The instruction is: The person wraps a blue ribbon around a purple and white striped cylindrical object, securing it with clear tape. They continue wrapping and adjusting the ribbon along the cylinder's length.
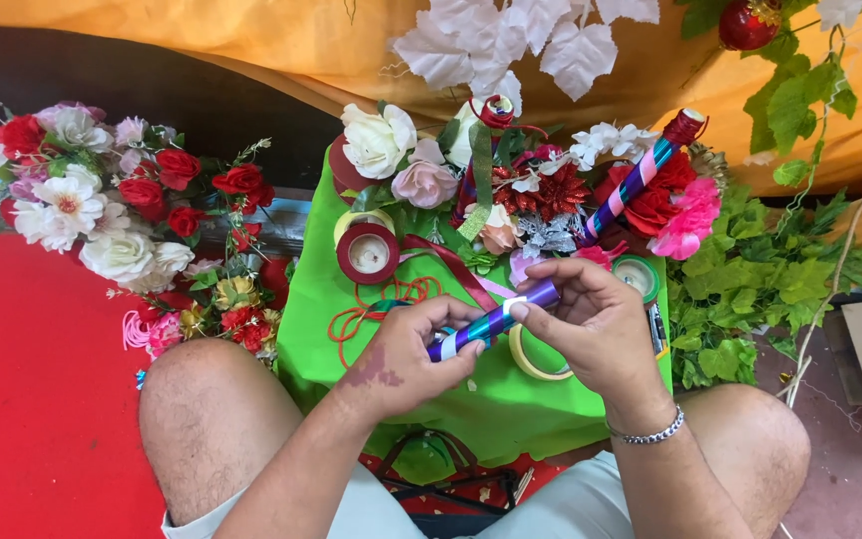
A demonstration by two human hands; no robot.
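Both hands meet over the lap in the head view; the left hand (pixel 406 354) is curled shut around the lower end of a short striped stick (pixel 491 321), purple, blue and silver, thumb on top and fingers beneath, so the stick lies slanted and steady; the right hand (pixel 591 319) closes on the upper end, pinching it between thumb and fingertips (pixel 521 310), a grip that seems suited to turning or smoothing the wrapping rather than carrying weight; a metal bracelet (pixel 650 435) sits on that wrist. The stick is held just above a green cloth (pixel 511 409) spread between the knees, which appears to serve as a work surface keeping small supplies within reach; a roll of pale yellow tape (pixel 536 361) lies on it directly under the right hand, near enough to pick up without shifting; a dark red ribbon spool (pixel 368 254) stands farther up on the left, with loose red cord (pixel 381 299) trailing beside it. A second, longer striped stick (pixel 641 175) leans among the artificial flowers (pixel 511 180) heaped at the cloth's far edge; a separate bouquet of red and white blooms (pixel 112 200) rests on the red floor (pixel 32 399) to the left; green leafy garland (pixel 760 279) lies to the right.
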